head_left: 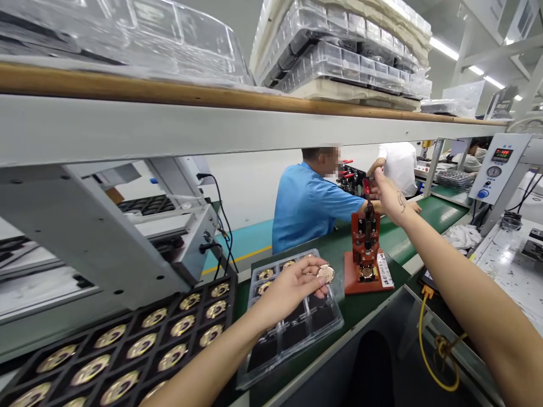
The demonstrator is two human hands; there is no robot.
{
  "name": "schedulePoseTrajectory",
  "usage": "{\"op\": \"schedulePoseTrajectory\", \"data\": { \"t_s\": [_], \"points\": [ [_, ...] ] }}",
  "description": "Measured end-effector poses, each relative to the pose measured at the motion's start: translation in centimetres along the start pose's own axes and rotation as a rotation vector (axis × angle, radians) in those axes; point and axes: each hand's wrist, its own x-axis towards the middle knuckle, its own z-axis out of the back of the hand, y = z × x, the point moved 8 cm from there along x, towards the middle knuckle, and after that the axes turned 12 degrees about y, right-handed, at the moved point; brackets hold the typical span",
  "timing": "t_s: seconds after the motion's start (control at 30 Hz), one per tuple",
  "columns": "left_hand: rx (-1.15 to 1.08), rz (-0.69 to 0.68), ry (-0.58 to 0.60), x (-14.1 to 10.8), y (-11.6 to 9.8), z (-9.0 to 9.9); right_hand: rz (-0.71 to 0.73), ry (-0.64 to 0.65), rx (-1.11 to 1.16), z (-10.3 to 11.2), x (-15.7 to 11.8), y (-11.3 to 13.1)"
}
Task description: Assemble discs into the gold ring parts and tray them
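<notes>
Near centre, the left hand (pixel 297 282) is pinching a disc (pixel 327 274), press (pixel 360 244) standing rightward. Right hand (pixel 388 195) is hanging at the lever (pixel 366 186), grip unclear.

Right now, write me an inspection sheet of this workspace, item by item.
Surface: green work surface, partly covered.
Job's things: round gold metal piece, held; clear plastic compartment tray below; red metal lever press with a gold piece on its base; black compartment tray of gold rings, left.
Clutter: crumpled white cloth, right.
Hands: left hand pinches the round piece over the clear tray; right hand at the press's red handle, contact unclear.
Cables: black plugged-in cables, left; looped yellow cable or hose, right.
Surroundings: co-worker in a blue shirt opposite; clear plastic trays on the wood-edged overhead shelf.
</notes>
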Motion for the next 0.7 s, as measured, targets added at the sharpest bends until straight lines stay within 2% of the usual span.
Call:
{"op": "schedulePoseTrajectory", "data": {
  "t_s": [0.07, 0.17, 0.27, 0.33, 0.47, 0.6, 0.63, 0.7],
  "points": [
    [0.017, 0.009, -0.001, -0.8, 0.0, -0.1, 0.004, -0.014, -0.016, -0.6, -1.4, 2.6],
    [0.011, 0.014, -0.017, -2.3, 0.4, 0.5, 0.053, -0.074, -0.072, -1.7, -6.2, 4.5],
    [-0.012, 0.009, -0.015, -2.9, 0.6, 0.4, 0.189, -0.091, -0.148, -3.2, -10.5, 4.5],
    [-0.026, 0.012, 0.000, -2.9, 0.6, -0.4, 0.214, -0.047, -0.140, -4.1, -11.9, 3.6],
    [-0.051, 0.011, 0.054, -2.7, 0.3, -3.1, 0.149, 0.038, -0.146, -5.1, -13.5, 3.1],
    [-0.060, -0.020, 0.099, -3.2, -0.2, -5.4, 0.006, -0.083, -0.170, -5.2, -16.7, 4.5],
    [-0.051, -0.030, 0.096, -3.4, -0.4, -5.7, -0.056, -0.059, -0.106, -5.8, -17.5, 4.4],
    [-0.016, -0.046, 0.092, -3.8, -0.7, -6.2, -0.202, 0.083, 0.079, -8.0, -18.8, 3.9]
  ]
}}
